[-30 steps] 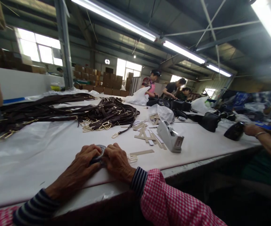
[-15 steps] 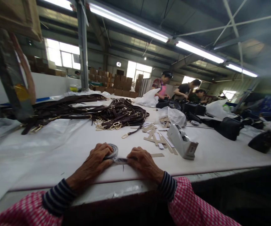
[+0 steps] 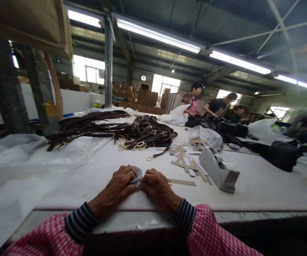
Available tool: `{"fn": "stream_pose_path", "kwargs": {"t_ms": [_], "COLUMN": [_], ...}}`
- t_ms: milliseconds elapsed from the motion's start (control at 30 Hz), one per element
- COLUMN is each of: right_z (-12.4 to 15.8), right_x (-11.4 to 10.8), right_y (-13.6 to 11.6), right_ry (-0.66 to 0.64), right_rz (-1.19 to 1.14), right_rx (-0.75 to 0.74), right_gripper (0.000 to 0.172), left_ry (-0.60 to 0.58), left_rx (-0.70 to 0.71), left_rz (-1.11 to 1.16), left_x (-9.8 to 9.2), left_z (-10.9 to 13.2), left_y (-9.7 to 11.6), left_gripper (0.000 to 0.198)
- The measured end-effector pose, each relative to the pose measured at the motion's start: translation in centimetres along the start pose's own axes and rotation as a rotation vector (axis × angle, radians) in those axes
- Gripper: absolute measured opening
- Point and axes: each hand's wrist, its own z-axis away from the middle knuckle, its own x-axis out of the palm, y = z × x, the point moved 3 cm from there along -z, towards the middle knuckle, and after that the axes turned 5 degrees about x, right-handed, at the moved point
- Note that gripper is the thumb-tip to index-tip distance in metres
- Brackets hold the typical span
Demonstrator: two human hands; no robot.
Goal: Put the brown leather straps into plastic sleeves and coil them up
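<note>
Both my hands rest together on the white table point(image 3: 262, 185) near its front edge. My left hand point(image 3: 120, 185) is closed around a small grey roll of tape point(image 3: 136, 175). Right beside it, my right hand point(image 3: 157, 186) has its fingers pressed together at the roll's edge; what they pinch is hidden. A tan card strip point(image 3: 182, 182) lies just right of my right hand. A grey tape dispenser point(image 3: 218, 169) stands further right, with several tan strips point(image 3: 184, 161) scattered behind it.
A heap of dark brown straps with gold buckles point(image 3: 139, 133) covers the table's far middle and left. Clear plastic sheeting point(image 3: 17, 167) lies at the left. Black bags point(image 3: 281, 154) and white plastic bags sit at the right. Three people work at the far end.
My right hand had pulled away to the right with a stretch of tape between the hands; now it has come back against the roll. The view has shifted to the left.
</note>
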Motion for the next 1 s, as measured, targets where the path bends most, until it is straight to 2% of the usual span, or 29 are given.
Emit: {"fn": "stream_pose_path", "kwargs": {"t_ms": [100, 267, 400, 533, 600, 667, 833, 1000], "right_z": [0.0, -0.4, -0.6, -0.5, -0.7, -1.2, -2.5, -2.5], "right_x": [-0.1, -0.3, -0.4, -1.6, -2.3, -2.7, -2.7, -2.3], "right_y": [0.0, 0.0, -0.1, 0.4, 0.6, 0.8, 1.0, 1.0], "right_ry": [-0.028, -0.037, -0.035, -0.080, -0.150, -0.226, -0.352, -0.329], "right_rz": [0.006, 0.051, 0.045, -0.042, -0.015, 0.047, 0.119, 0.091], "right_rx": [-0.008, -0.047, -0.132, -0.144, -0.170, -0.213, -0.286, -0.240], "right_gripper": [0.009, 0.005, 0.007, 0.023, 0.035, 0.038, 0.025, 0.019], "left_ry": [-0.007, -0.009, 0.024, 0.046, 0.049, 0.031, -0.006, 0.007], "left_rx": [-0.016, -0.060, -0.054, -0.049, -0.040, -0.036, -0.029, 0.029], "left_rz": [0.006, -0.045, -0.026, 0.055, 0.089, 0.113, 0.141, 0.043], "left_x": [-0.2, 0.0, 0.0, -0.3, -0.3, -0.3, -0.6, -0.1], "left_z": [0.0, -0.3, -0.3, -0.1, 0.0, 0.2, 0.2, 0.0], "left_y": [0.5, 0.5, 0.5, 0.7, 0.8, 0.8, 0.9, 0.9], "left_gripper": [0.002, 0.020, 0.017, 0.013, 0.010, 0.009, 0.015, 0.017]}}
